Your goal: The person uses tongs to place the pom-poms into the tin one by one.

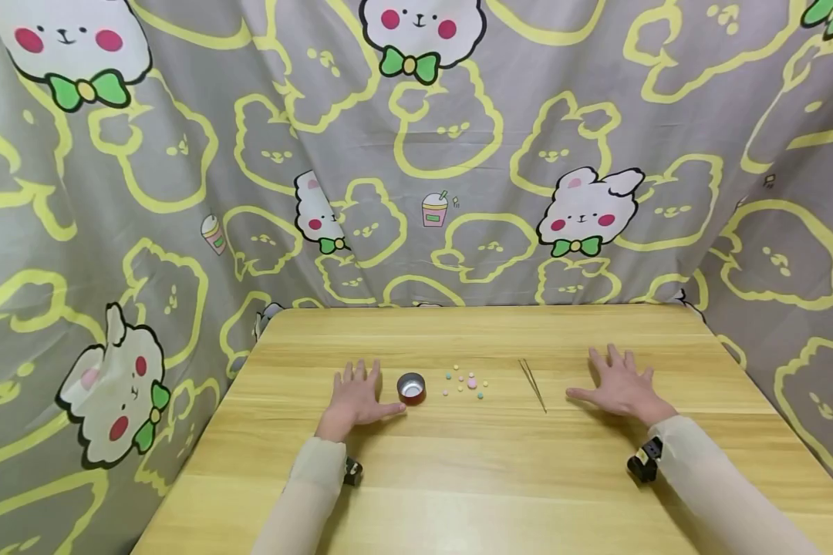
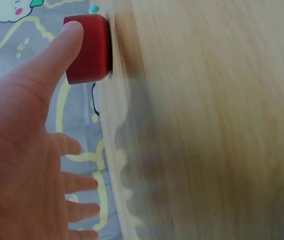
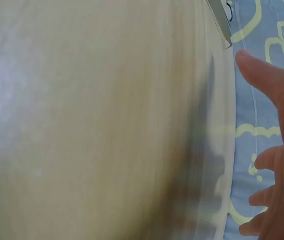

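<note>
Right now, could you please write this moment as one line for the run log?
left hand: spread, beside cup | right hand: spread, beside tweezers | beads: loose on table, between cup and tweezers

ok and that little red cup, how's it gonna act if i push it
The red cup looks squat, wider than tall, so a low push would probably slide it rather than tip it. Knocked onto its side, its round wall might let it roll. Its rim looks evenly round, suggesting a stiff shell.

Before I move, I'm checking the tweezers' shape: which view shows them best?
The head view, where the tweezers show whole. The right wrist view has only part, cut off at its top edge; the left wrist view, none.
</note>
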